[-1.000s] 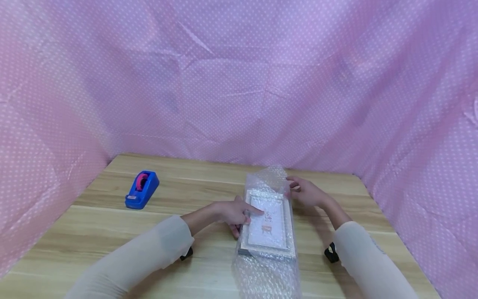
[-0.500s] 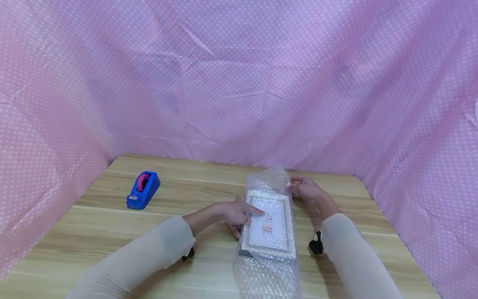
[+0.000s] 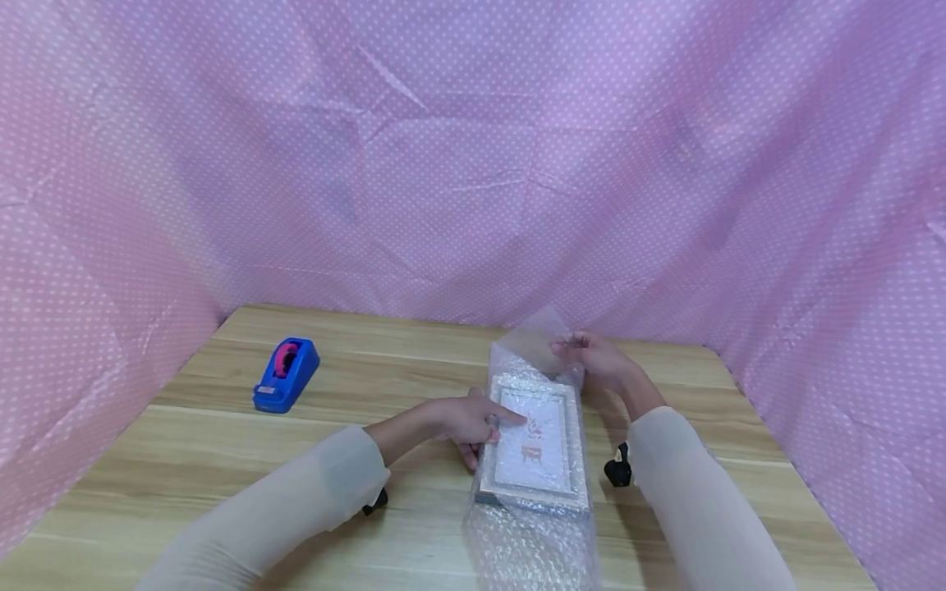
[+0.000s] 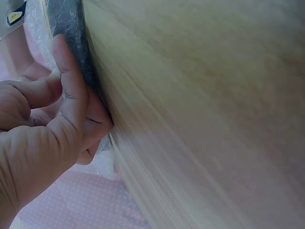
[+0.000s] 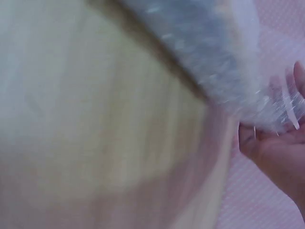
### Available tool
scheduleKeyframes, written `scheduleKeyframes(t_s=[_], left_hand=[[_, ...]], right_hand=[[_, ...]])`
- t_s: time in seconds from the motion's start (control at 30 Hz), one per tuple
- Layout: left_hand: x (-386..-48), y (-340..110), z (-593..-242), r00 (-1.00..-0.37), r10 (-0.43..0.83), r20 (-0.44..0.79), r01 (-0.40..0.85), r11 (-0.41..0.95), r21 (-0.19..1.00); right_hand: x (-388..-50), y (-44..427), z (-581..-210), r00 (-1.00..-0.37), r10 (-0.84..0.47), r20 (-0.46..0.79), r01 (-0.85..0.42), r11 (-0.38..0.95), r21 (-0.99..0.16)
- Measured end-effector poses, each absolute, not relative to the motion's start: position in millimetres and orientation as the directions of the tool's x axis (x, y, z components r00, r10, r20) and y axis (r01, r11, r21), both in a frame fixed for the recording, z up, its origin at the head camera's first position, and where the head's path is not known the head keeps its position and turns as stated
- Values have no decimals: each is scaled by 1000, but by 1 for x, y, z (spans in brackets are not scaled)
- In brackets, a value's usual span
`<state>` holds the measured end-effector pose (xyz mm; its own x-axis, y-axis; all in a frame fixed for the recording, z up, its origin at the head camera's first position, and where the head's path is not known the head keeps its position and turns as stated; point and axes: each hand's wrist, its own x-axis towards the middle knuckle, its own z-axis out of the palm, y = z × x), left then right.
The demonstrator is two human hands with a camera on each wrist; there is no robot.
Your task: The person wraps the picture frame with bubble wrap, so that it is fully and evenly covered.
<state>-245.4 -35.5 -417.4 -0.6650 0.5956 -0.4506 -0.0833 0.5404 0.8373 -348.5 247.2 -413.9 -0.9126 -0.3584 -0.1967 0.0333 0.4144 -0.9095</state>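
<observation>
A light picture frame (image 3: 534,442) with a small pink print lies inside a clear sleeve of bubble wrap (image 3: 534,538) on the table. My left hand (image 3: 467,420) grips the frame's left edge through the plastic, its index finger stretched over the front. In the left wrist view, a digit of the left hand (image 4: 57,105) lies along the frame's dark side. At the far end, my right hand (image 3: 597,359) pinches the loose bubble wrap and lifts it. The right wrist view shows the right hand (image 5: 281,152) under the crinkled plastic, with part of it cut off.
A blue tape dispenser (image 3: 286,376) with a pink roll stands at the left on the wooden table (image 3: 384,353). A pink dotted curtain (image 3: 443,205) encloses the table's back and sides. Black straps show near both sleeves.
My right hand has shifted left and away from me from the wrap's right edge, raising the bubble wrap's far end. The left hand and the frame stay nearly where they were.
</observation>
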Motion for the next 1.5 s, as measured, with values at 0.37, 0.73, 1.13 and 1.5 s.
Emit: scheduleKeyframes(t_s=[0.37,0.73,1.13,1.5], left_hand=[[-244,-32,-417,-679,572,-461,-105,545,832],[-243,-28,-413,-706,530,-470,-103,579,808],[-240,-25,-414,-734,492,-468,-123,582,804],[-237,-22,-415,-759,459,-461,-124,593,795]], right_hand=[[-341,226,-382,-934,-343,102,-264,466,-845],[-286,246,-376,-809,-547,217,-505,457,-732],[-247,241,-405,-564,-772,294,-815,461,-352],[-244,249,-419,-499,-815,296,-837,365,-408]])
